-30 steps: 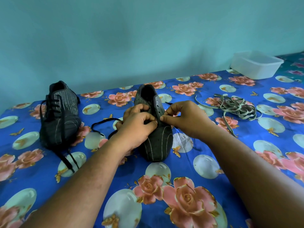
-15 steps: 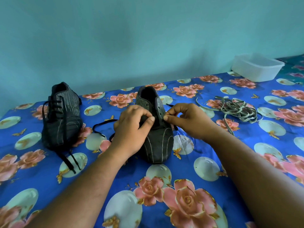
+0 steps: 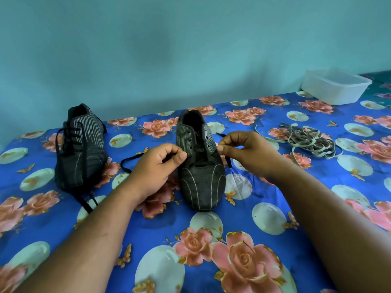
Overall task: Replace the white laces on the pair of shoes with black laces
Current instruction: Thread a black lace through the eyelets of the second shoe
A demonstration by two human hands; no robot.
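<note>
Far left, the laced pinstriped fabric shoe [image 3: 81, 146] sits on the glossy floral cloth [image 3: 211, 240]; left hand [image 3: 157, 163] pinches one black lace [image 3: 129, 161] end beside the centre shoe [image 3: 201, 166], right hand [image 3: 247, 153] pinches the other; limp flat white laces [image 3: 306, 140] heap right

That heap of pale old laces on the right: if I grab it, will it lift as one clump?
Probably not cleanly. The pale laces lie in loose floppy loops, so strands would likely dangle. They look flat and light. One end trails toward the shoe, so it may drag.

Head-worn camera, looking forward and down, close above bed [image 3: 317, 187]
</note>
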